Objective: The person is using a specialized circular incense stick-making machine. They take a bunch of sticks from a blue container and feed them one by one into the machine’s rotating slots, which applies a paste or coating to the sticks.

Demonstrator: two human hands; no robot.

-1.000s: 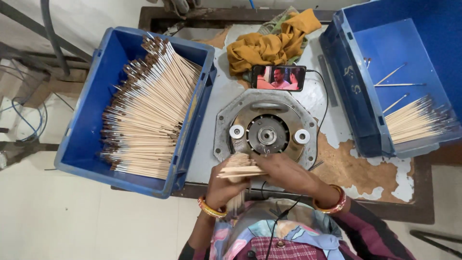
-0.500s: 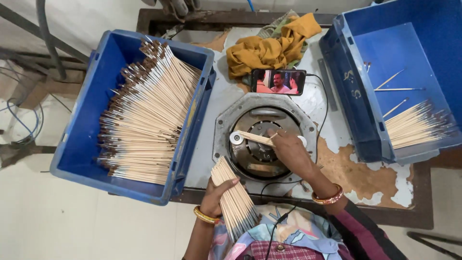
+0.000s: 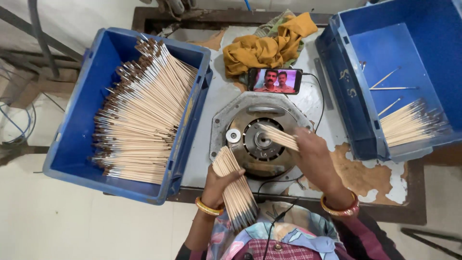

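My left hand (image 3: 217, 182) grips a thick bundle of thin wooden sticks (image 3: 234, 184), tilted with its dark-tipped ends pointing down toward my body. My right hand (image 3: 314, 155) pinches a small bunch of sticks (image 3: 279, 137), whose free ends reach over the round hub of the metal machine (image 3: 262, 140) set in the table. The two hands are apart, the left one near the table's front edge and the right one over the right side of the machine plate.
A blue crate (image 3: 77, 125) at left is full of brush-tipped sticks (image 3: 139, 115). Another blue crate (image 3: 365, 62) at right holds a smaller pile (image 3: 409, 126). A phone (image 3: 275, 80) playing video and a yellow cloth (image 3: 267, 45) lie behind the machine.
My hands separated: the left drew the big bundle back toward my body, while the right carried a few sticks to the machine's centre, then slid slightly right.
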